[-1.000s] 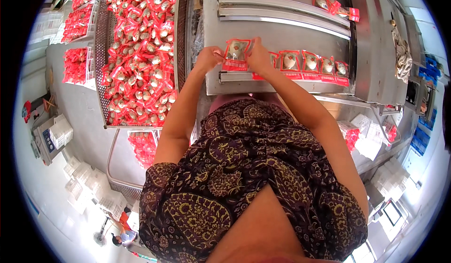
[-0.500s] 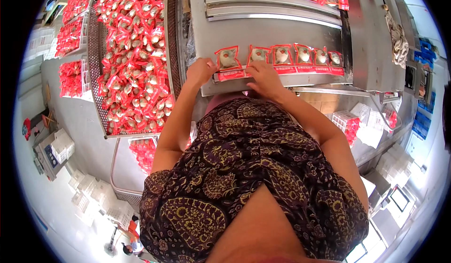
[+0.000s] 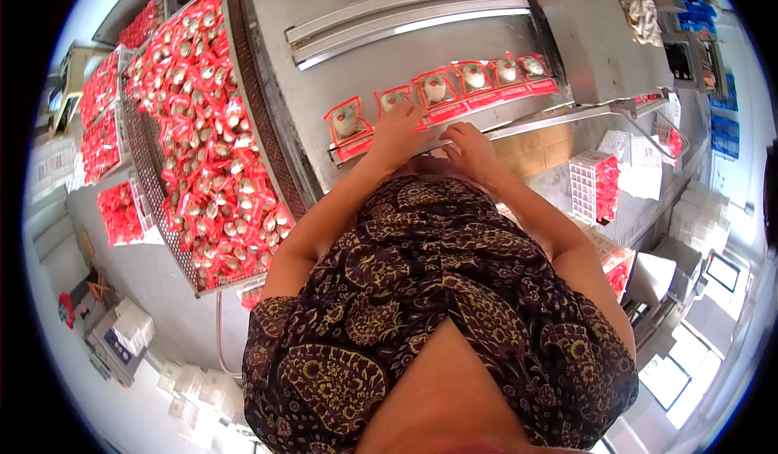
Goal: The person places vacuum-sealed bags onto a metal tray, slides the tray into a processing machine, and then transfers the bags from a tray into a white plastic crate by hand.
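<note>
Several clear-fronted red pouches, each with a pale rounded item inside, lie in a row along the front of a metal sealing machine [image 3: 312, 81]. My left hand [image 3: 397, 136] is bent over the lower part of the second pouch [image 3: 392, 97] from the left, its fingers closed on the pouch's edge and partly covering it. To its left lies the end pouch [image 3: 346, 122], untouched. My right hand [image 3: 472, 150] is just right of my left, at the machine's front edge below the third pouch [image 3: 434, 89]; its fingers are bent and apart, with nothing seen in them.
A long metal bar pair [image 3: 413, 23] crosses the machine behind the row. More pouches lie at the far edge. On the left stands a perforated metal tray [image 3: 146, 158] heaped with filled red pouches. White crates [image 3: 585, 186] of pouches stand at the right. A cloth [image 3: 630, 4] hangs at the far right.
My left hand has moved right, from the end pouch to the second one. My right hand has come off the second pouch and shifted right. The view has turned and moved.
</note>
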A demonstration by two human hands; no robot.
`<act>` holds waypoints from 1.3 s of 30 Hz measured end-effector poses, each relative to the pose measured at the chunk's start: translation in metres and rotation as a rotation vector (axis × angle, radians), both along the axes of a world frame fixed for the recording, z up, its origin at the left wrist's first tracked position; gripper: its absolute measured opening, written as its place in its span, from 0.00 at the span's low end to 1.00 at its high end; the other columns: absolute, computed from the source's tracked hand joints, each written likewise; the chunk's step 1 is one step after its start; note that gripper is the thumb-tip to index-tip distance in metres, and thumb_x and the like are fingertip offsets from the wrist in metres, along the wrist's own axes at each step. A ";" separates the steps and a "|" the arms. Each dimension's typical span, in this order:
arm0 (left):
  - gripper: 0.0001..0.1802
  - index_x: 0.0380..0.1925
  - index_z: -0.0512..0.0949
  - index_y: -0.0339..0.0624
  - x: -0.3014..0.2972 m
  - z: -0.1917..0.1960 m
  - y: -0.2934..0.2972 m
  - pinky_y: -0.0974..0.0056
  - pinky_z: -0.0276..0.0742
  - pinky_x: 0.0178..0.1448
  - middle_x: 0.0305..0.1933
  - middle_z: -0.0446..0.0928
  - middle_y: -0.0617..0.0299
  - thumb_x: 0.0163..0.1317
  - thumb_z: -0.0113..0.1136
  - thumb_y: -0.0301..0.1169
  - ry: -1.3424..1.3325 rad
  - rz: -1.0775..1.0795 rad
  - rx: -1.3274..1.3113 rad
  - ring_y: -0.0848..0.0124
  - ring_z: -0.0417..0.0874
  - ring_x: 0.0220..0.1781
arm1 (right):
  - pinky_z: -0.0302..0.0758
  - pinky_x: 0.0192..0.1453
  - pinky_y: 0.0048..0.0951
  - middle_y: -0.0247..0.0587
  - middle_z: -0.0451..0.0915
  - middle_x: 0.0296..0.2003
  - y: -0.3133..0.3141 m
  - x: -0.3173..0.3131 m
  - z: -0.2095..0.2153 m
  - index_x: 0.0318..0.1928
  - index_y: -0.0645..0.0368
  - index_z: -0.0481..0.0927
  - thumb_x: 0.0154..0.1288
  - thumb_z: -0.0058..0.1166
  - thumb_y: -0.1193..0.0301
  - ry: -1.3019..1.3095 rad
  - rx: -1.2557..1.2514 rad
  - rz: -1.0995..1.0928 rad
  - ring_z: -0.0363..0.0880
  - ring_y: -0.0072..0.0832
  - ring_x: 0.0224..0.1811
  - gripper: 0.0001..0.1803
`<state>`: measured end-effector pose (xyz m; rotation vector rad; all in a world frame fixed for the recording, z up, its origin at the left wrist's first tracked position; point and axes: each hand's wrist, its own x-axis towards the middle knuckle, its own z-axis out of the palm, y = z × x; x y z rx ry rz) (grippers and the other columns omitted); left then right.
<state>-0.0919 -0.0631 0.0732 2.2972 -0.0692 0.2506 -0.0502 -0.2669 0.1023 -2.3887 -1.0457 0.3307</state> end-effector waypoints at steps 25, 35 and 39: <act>0.19 0.43 0.77 0.43 0.095 -0.019 -0.129 0.55 0.77 0.47 0.46 0.76 0.57 0.50 0.67 0.35 -0.012 -0.167 0.407 0.57 0.77 0.49 | 0.77 0.35 0.34 0.40 0.81 0.34 -0.278 0.025 0.006 0.40 0.54 0.81 0.60 0.58 0.72 0.286 0.194 -0.419 0.81 0.37 0.32 0.07; 0.09 0.37 0.79 0.42 0.147 -0.027 -0.219 0.51 0.75 0.52 0.43 0.79 0.54 0.58 0.55 0.30 0.033 0.052 0.409 0.53 0.78 0.50 | 0.76 0.34 0.31 0.42 0.83 0.33 -0.357 0.054 -0.030 0.41 0.53 0.84 0.63 0.58 0.71 0.380 0.183 -0.352 0.80 0.32 0.29 0.06; 0.12 0.41 0.79 0.42 0.136 -0.026 -0.221 0.51 0.75 0.56 0.45 0.78 0.53 0.56 0.55 0.29 0.074 -0.024 0.467 0.52 0.78 0.52 | 0.74 0.34 0.27 0.39 0.82 0.29 -0.369 0.053 -0.037 0.40 0.55 0.84 0.63 0.59 0.72 0.511 0.203 -0.427 0.79 0.26 0.29 0.06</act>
